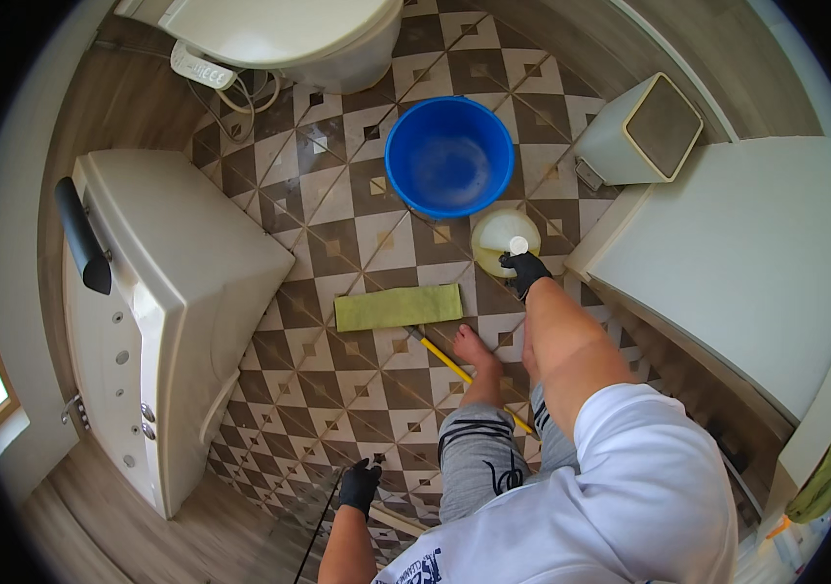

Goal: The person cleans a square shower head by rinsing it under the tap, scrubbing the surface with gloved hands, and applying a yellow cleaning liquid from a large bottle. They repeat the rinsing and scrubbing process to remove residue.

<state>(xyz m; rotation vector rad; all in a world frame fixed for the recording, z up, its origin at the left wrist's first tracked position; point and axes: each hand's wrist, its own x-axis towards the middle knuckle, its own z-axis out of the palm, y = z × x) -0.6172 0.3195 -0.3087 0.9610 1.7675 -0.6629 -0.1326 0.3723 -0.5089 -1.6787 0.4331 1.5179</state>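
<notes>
My right hand (528, 273), in a black glove, reaches down to a translucent plastic jug (492, 252) with yellowish liquid inside and grips it near its white cap (518, 245). The jug stands on the checkered tile floor, just below a blue plastic bucket (452, 157). Only a whitish haze shows on the bucket's bottom. My left hand (360, 488), also black-gloved, is low in the view beside the dark edge of a glass panel (320, 529). Whether its fingers hold that edge cannot be made out.
A green flat mop pad (398, 307) lies by my bare foot, its yellow handle (446, 359) running under my legs. Around me are a toilet (342, 62), a white bathtub (189, 219) with a dark headrest, a pedal bin (623, 139) and a white countertop (736, 255).
</notes>
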